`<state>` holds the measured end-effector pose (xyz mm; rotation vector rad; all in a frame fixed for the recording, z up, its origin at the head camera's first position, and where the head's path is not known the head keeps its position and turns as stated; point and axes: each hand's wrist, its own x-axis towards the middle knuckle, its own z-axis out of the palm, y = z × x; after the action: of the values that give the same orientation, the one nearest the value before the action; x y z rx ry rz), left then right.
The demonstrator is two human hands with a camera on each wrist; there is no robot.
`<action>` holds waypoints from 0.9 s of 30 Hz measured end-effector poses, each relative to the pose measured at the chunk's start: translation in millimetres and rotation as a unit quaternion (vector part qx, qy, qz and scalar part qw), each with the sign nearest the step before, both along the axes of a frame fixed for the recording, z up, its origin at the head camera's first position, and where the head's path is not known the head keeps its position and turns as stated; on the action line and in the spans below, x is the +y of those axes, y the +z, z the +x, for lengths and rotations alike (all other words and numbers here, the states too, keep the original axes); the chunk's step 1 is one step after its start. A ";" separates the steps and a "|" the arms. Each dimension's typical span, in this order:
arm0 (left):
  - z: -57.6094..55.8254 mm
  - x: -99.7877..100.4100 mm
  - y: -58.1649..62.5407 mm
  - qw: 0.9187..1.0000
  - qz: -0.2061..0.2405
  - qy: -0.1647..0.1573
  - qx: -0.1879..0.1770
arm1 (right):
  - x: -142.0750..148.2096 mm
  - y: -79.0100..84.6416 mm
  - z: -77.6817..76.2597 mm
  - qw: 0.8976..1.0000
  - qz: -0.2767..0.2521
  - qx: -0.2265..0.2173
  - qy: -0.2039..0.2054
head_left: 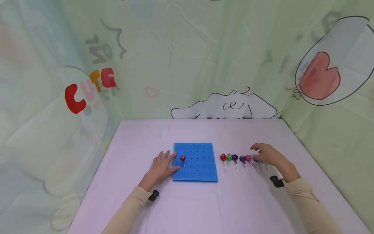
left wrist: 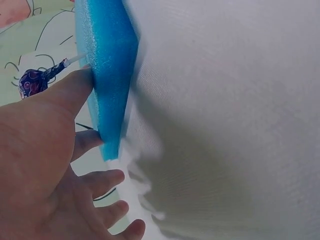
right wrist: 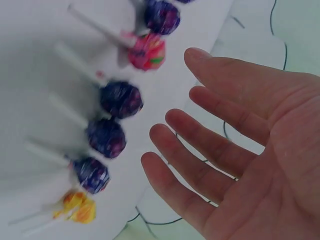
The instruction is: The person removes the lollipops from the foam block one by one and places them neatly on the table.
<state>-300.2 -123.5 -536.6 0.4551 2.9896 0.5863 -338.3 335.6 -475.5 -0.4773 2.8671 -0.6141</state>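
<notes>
A blue foam block point(head_left: 201, 174) with rows of small holes lies on the table. One lollipop point(head_left: 182, 158) in a dark wrapper stands in its left part, stick down. My left hand point(head_left: 159, 168) rests at the block's left edge; thumb and index finger touch the foam, the other fingers spread loosely. To the right of the block lies a row of wrapped lollipops: a red lollipop point(head_left: 223, 157), a green lollipop point(head_left: 229, 158), a pink lollipop point(right wrist: 147, 52), a yellow lollipop point(right wrist: 77, 207) and several dark purple ones. Over the row's right part hovers my right hand point(head_left: 270, 155), fingers relaxed, holding nothing.
A pale cloth covers the table point(head_left: 187, 208). Printed curtains point(head_left: 187, 58) hang behind it and on both sides. Each wrist carries a small black camera, such as the right wrist camera point(head_left: 276, 181).
</notes>
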 end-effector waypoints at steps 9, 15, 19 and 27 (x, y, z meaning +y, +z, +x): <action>1.4 -0.1 -0.6 1.000 0.005 0.003 -0.005 | -44.8 3.3 9.4 1.000 0.003 0.008 0.011; 1.2 -0.2 -0.4 1.000 0.003 0.004 -0.002 | -69.8 6.4 15.5 1.000 0.023 0.012 0.014; 0.3 -0.1 -1.3 1.000 0.000 0.002 -0.002 | -83.3 5.2 18.4 1.000 0.025 0.013 0.013; -0.2 0.6 -1.7 1.000 -0.004 0.003 -0.001 | -105.8 -7.9 18.3 0.999 0.010 0.035 0.036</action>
<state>-300.4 -122.9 -538.2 0.4440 2.9924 0.5750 -319.9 229.8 -483.4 -0.6084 2.9033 -0.5677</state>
